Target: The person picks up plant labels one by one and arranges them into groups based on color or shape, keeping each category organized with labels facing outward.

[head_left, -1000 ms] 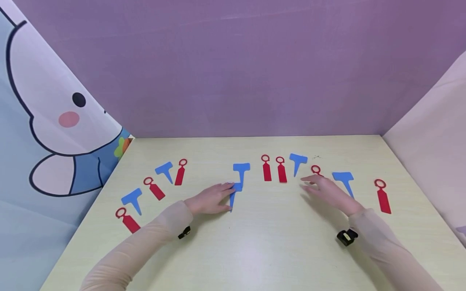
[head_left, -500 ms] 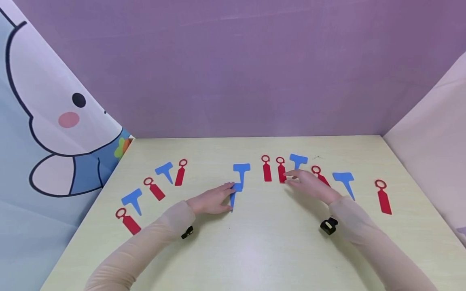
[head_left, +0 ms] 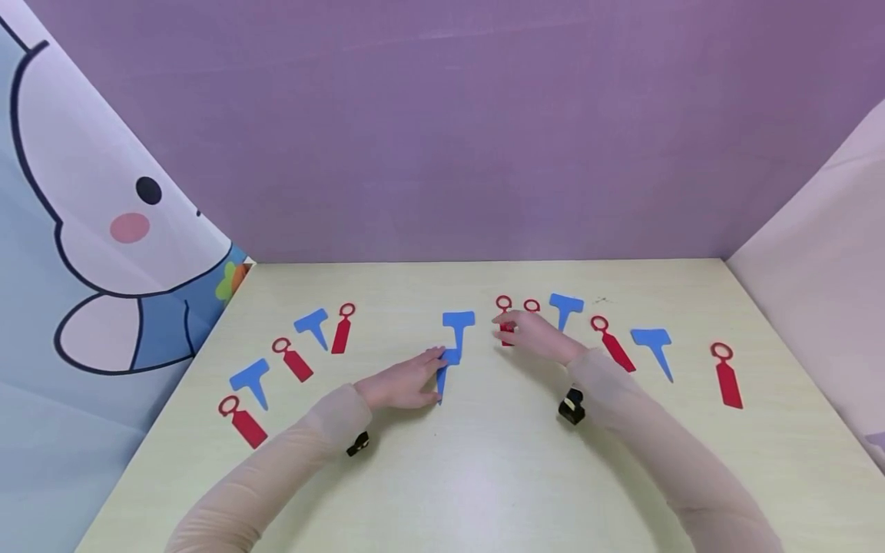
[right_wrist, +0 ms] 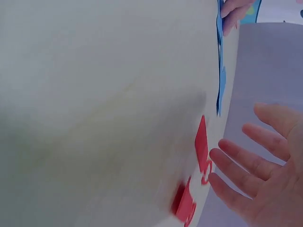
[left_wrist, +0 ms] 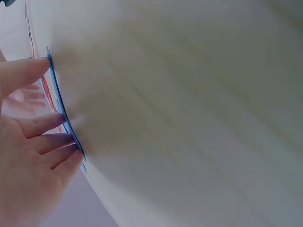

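Near the middle of the table my left hand [head_left: 408, 380] rests its thumb and fingertips on a blue T-shaped plant label [head_left: 450, 356]. In the left wrist view its fairly straight fingers [left_wrist: 47, 142] meet that thin blue label [left_wrist: 59, 97]. Another blue T-shaped label [head_left: 459, 321] lies just behind, overlapped by the first. My right hand [head_left: 535, 335] hovers with fingers spread over two red tags with ring tops, partly covering the left one [head_left: 505, 303] and the right one [head_left: 531, 305]. In the right wrist view a gap shows between the fingers and a red tag [right_wrist: 201, 144].
On the table's right lie a blue label [head_left: 567, 307], a slanted red tag [head_left: 614, 347], another blue label [head_left: 653, 342] and a red tag [head_left: 727, 380]. Several red tags and blue labels, such as a blue one [head_left: 250, 378], curve along the left. A purple backdrop [head_left: 484, 153] rises behind.
My right hand has moved left across the table, from beside the slanted red tag to above the two red tags near the middle. The left hand has stayed on the blue label.
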Motion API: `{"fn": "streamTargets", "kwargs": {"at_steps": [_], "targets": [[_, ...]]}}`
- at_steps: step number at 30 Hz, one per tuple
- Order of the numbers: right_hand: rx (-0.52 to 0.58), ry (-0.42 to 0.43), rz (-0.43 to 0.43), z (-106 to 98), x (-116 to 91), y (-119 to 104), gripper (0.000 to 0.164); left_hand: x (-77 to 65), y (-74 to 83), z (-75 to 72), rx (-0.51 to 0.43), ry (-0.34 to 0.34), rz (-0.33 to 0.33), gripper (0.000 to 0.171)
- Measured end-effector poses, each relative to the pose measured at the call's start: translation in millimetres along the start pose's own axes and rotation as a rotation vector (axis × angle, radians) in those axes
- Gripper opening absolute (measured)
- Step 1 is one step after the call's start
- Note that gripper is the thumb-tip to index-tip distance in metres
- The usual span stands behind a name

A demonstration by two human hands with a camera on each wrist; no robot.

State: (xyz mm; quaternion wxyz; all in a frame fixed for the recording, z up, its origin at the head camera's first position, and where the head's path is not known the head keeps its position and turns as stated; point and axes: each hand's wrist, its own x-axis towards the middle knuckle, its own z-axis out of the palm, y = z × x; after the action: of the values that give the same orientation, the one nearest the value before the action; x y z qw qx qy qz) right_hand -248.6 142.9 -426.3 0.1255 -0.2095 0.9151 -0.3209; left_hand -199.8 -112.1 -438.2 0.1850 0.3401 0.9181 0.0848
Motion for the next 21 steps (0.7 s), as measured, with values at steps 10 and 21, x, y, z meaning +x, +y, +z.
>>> {"fn": "streamTargets", "kwargs": {"at_steps": [10, 21], "targets": [[0.091, -0.012, 0.021, 7.2, 30.2, -7.0, 0.045, 1.1, 0.4, -3.3, 0.009, -0.006, 0.003, 0.065], [0.103, 0.001, 0.038, 15.6, 52.9, -7.6, 0.051, 2.8, -3.2, -2.6, -0.006, -0.008, 0.012, 0.065]]}}
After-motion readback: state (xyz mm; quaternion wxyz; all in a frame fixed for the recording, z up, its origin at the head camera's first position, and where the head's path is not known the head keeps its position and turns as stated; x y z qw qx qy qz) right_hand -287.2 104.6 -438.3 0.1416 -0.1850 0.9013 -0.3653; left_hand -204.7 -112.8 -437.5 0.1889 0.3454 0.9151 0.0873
